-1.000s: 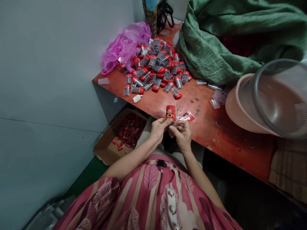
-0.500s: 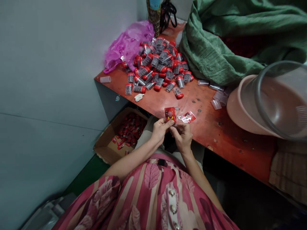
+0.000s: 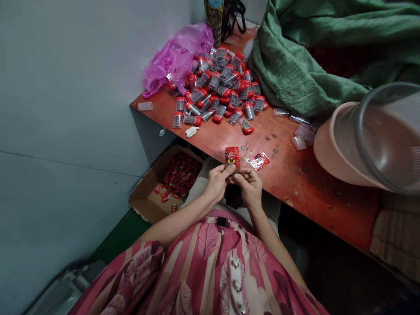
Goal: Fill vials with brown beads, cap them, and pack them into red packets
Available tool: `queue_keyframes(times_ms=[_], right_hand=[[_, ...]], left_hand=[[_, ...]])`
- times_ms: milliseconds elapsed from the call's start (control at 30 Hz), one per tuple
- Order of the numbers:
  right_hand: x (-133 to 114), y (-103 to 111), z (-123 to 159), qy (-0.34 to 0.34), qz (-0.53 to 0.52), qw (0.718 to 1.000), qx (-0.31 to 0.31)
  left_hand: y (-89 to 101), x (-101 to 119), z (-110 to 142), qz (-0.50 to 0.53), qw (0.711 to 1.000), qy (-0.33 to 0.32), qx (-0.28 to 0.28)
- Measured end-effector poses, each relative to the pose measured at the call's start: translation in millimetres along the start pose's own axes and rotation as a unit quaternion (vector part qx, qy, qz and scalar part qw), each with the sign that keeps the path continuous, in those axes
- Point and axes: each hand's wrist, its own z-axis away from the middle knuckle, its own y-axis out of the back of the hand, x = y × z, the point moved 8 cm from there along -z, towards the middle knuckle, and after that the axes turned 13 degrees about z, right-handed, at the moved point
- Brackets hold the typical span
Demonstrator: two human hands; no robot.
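The left grip [image 3: 216, 183] is narrow, pinching a small red foil sachet [image 3: 232, 156] upright so its printed face stands exposed (the print is too small to read). The right grip [image 3: 249, 188] closes just below the sachet, whose hidden lower edge leaves contact uncertain. A second red-and-white foil sachet [image 3: 259, 161] lies just beside it on the red-painted wooden counter [image 3: 295, 192], with a heap of clear red-capped plastic vials [image 3: 219, 87] beyond it.
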Motion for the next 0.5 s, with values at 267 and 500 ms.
queue_keyframes(times_ms=[267, 500], right_hand=[[1.3, -19.3, -9.3, -0.016, 0.025, 0.998, -0.063], [-19.7, 36.8, -2.3, 0.028, 0.064, 0.997, 0.03]], left_hand=[[61.0, 32.2, 16.3, 0.051, 0.994, -0.044, 0.084], [86.7, 50.7, 23.8, -0.164, 0.971, -0.101, 0.143]])
